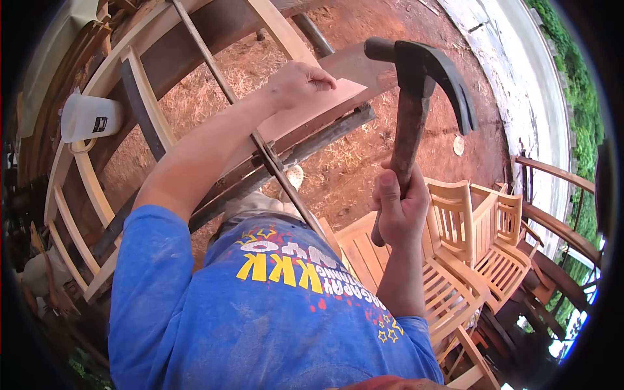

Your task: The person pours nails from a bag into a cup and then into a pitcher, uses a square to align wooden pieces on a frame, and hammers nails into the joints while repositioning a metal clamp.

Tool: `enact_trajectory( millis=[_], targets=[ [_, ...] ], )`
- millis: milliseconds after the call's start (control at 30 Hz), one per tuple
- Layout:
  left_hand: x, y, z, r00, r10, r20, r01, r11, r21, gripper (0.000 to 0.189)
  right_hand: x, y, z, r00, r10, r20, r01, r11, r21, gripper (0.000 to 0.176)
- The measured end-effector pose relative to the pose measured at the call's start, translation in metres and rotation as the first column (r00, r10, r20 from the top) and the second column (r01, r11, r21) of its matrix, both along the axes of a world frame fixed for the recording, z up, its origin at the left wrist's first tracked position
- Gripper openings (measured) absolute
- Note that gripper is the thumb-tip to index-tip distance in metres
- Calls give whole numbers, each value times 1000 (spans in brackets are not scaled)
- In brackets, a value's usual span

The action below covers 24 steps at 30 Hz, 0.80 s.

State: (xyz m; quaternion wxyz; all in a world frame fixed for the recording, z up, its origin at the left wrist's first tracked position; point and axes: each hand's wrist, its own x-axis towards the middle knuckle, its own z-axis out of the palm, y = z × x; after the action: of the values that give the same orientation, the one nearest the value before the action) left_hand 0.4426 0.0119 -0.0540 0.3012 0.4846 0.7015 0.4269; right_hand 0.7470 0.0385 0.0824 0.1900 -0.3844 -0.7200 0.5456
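Observation:
My right hand (403,207) is wrapped around the handle of a claw hammer (414,123), raised with its dark head up and the claw pointing right. Over the end of a pale wooden board (341,94) lies my left hand (302,86), its fingers curled and pinched together. Whatever those fingers hold, if anything, is too small to make out. The board is part of a large curved wooden frame (276,29). A long metal bar clamp (208,55) crosses the frame under my left forearm.
A white plastic bucket (91,117) sits on the frame at the left. Slatted wooden chairs (448,276) stand close on my right. Reddish ground with straw or shavings (214,91) shows between the frame members. A pale concrete strip (520,78) runs along the right.

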Motion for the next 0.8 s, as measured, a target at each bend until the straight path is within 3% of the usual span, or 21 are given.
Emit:
enact_trajectory(
  millis=[100, 167, 233, 367, 400, 500, 533, 600, 667, 767, 800],
  targets=[
    [3, -2, 1, 1000, -5, 1, 4, 999, 38, 15, -7, 10, -6, 991, 79, 109, -93, 987, 133, 34],
    [2, -2, -5, 1000, -8, 6, 7, 995, 97, 15, -19, 15, -3, 943, 109, 315, -143, 986, 87, 37],
    [2, -4, 2, 999, -7, -42, 7, 1000, 16, 15, -23, 26, -10, 844, 162, 510, -224, 973, 61, 37],
    [0, -2, -4, 996, -26, -88, 32, 998, 58, 13, -21, 26, 10, 888, 99, 449, -143, 987, 66, 37],
    [2, -3, -3, 997, -24, -75, 27, 999, 38, 13, -23, 20, 25, 933, 83, 349, -88, 996, -1, 36],
    [2, -3, 3, 998, -17, -55, 18, 999, 28, 13, -21, 11, 40, 994, 80, 69, -83, 996, 42, 35],
    [1, -3, 0, 999, -16, -52, 19, 998, 59, 14, -19, 11, 37, 994, 93, 66, -94, 995, 22, 36],
    [0, -2, -1, 1000, -18, -24, 20, 998, 57, 16, -21, 16, 15, 943, 117, 310, -141, 988, 57, 37],
    [2, -3, 3, 1000, -11, 28, 11, 1000, -11, 16, -31, 26, 7, 819, 180, 544, -240, 970, 40, 37],
    [4, -3, 2, 998, 0, -62, 2, 999, 32, 13, -27, 24, 10, 858, 154, 490, -150, 988, -47, 36],
    [-1, -4, -20, 982, -34, -187, 66, 984, 166, 35, -23, 24, 15, 887, 131, 443, -139, 990, -15, 37]
  ],
)
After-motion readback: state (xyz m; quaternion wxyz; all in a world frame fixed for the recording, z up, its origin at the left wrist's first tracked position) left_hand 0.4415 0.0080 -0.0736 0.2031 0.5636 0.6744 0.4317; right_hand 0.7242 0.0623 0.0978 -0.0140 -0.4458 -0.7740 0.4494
